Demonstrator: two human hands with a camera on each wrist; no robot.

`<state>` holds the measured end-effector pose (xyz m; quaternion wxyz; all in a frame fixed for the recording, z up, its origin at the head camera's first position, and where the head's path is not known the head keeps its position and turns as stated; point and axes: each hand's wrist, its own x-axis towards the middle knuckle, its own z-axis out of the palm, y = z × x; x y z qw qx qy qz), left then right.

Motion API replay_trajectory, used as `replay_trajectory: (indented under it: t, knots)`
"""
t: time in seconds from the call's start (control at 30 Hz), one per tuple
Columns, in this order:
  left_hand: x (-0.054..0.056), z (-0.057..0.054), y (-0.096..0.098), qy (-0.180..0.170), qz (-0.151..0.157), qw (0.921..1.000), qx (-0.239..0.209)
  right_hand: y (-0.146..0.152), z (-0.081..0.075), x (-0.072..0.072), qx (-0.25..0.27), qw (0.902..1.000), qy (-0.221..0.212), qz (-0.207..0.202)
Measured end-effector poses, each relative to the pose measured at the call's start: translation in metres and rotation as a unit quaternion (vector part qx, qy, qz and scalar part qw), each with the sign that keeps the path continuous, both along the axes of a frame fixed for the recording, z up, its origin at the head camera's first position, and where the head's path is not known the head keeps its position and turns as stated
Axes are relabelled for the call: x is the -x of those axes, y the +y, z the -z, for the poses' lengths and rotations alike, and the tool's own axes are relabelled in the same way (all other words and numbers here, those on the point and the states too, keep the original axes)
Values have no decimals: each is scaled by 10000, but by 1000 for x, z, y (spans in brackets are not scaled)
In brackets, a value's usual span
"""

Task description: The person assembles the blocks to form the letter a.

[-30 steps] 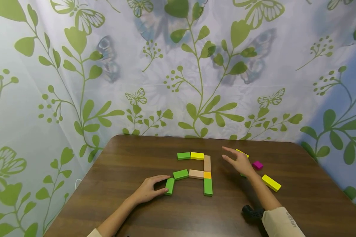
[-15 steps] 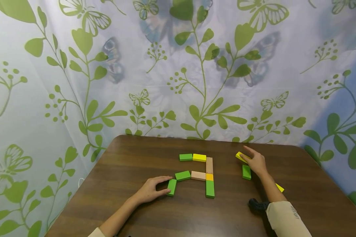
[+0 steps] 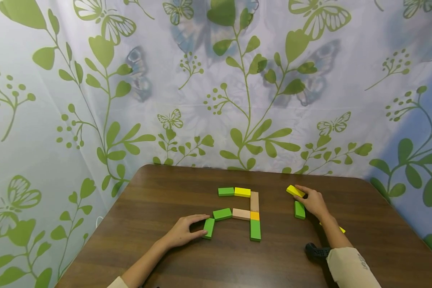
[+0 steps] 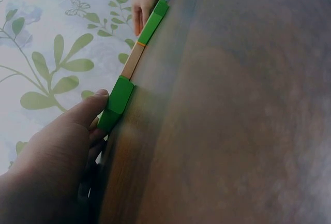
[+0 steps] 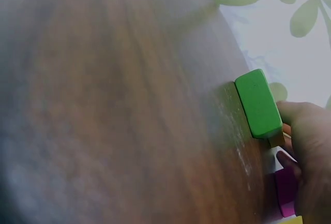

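A: Call the far edge 12. How's the left hand (image 3: 183, 232)?
B: Thumb and fingers pinch a green corner block (image 3: 209, 229) at its 3 o'clock, slanted on the tabletop (image 3: 194, 268).
A: And the right hand (image 3: 314, 203)?
B: Pinching a yellow block (image 3: 295, 191) at its 10 o'clock. I can't tell if that block is lifted.
A: What's around that hand?
B: A loose green block (image 3: 299, 210), just beside the pinched block at 6 o'clock. A yellow bar (image 3: 342, 230), mostly hidden by the forearm, at the hand's 4 o'clock. The right wrist view also shows a magenta block (image 5: 286, 192) near the fingers. At 6 o'clock, a black device (image 3: 317, 253) beside the sleeve (image 3: 349, 268).
A: Between the hands?
B: Just beside the green corner block, between 1 and 2 o'clock, a slanted green block (image 3: 222, 214). At its 3, a tan block (image 3: 241, 214) reaches an orange block (image 3: 255, 216), which has a green bar (image 3: 255, 230) at 6 and a pale bar (image 3: 255, 201) at 12. From the pale bar's far end, a flat yellow block (image 3: 243, 192), then a far green block (image 3: 226, 192), run towards 9.
A: Beyond?
B: At 12, a leafy butterfly cloth (image 3: 237, 92).
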<state>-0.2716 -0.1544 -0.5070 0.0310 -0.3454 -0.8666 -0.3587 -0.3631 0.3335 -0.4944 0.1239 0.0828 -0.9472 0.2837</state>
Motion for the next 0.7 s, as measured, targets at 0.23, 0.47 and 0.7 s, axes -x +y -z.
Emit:
replay_trajectory:
  t: [0.23, 0.47, 0.7]
  knots:
    - [1, 1, 0, -37, 1, 10000, 15, -1, -1, -2, -77, 9999, 7, 83]
    - [0, 1, 1, 5, -15, 10000, 58, -4, -6, -6, -68, 9990, 446, 45]
    - [0, 0, 0, 12, -10, 10000, 17, -27, -19, -22, 328, 9925, 1118, -374]
